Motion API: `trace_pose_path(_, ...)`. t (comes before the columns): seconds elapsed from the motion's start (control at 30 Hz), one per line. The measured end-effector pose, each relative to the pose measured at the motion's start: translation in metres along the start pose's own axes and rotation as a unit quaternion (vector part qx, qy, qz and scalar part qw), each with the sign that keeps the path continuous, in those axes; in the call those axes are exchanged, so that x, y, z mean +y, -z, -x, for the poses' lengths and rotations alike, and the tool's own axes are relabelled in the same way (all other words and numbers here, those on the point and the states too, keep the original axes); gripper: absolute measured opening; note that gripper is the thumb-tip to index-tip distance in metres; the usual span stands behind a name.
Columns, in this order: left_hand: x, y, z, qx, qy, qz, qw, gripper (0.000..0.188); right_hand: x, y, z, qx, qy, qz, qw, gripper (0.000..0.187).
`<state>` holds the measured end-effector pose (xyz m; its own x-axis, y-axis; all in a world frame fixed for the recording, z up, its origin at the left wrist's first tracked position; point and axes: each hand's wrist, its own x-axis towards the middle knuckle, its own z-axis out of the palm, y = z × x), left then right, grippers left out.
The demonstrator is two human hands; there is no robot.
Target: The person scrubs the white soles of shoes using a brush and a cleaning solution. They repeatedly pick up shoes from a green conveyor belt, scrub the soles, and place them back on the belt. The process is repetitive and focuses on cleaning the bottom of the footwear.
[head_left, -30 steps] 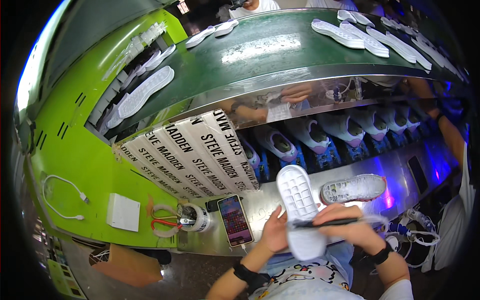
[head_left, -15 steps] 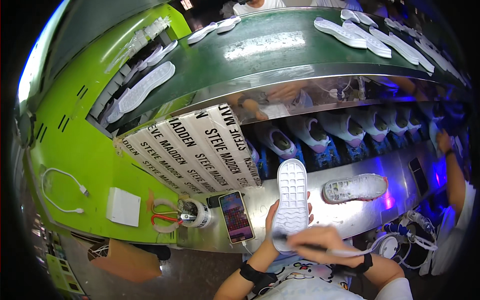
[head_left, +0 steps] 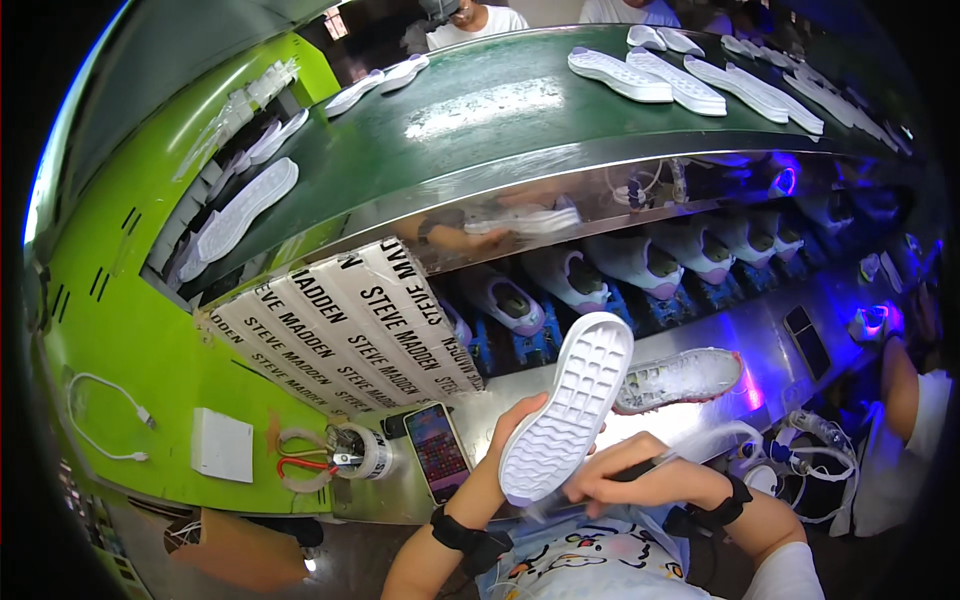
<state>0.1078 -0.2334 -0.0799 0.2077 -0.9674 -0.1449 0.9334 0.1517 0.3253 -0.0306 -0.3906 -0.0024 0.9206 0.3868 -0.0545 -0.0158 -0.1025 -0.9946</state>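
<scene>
My left hand (head_left: 510,432) and right hand (head_left: 625,478) are bare, each with a black band around the wrist just below it. My forearms are uncovered. Below the hands, I see a light shirt (head_left: 600,565) printed with cartoon figures.

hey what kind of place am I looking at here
Most likely a shoe factory assembly line. White soles ride a green conveyor belt, a row of part-made shoes sits on the level below, and the left hand holds up a sole while the right hand works on it with a pen-like tool.
</scene>
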Motion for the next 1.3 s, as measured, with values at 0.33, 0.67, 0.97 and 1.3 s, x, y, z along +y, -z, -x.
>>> trace_pose_path(0.33, 0.012, -0.069, 0.035, 0.011, -0.085, -0.489, 0.868, 0.040, -0.019, 0.017, 0.010, -0.035, 0.116, 0.165, 0.979, 0.014)
trace_pose_path(0.67, 0.021, -0.063, -0.005, 0.161, 0.086, -0.298, 0.937, 0.040, -0.017, 0.051, 0.064, 0.291, 0.093, 0.098, 0.947, 0.018)
trace_pose_path(0.97, 0.141, -0.106, 0.078, 0.111, -0.395, -0.168, 0.897, 0.040, -0.028, 0.041, 0.058, 0.453, 0.309, -0.058, 0.834, 0.047)
trace_pose_path(1.3, -0.061, 0.116, 0.176, 0.487, -0.436, -0.654, 0.380, 0.031, 0.011, 0.057, 0.120, 0.580, 0.120, -0.113, 0.798, 0.039)
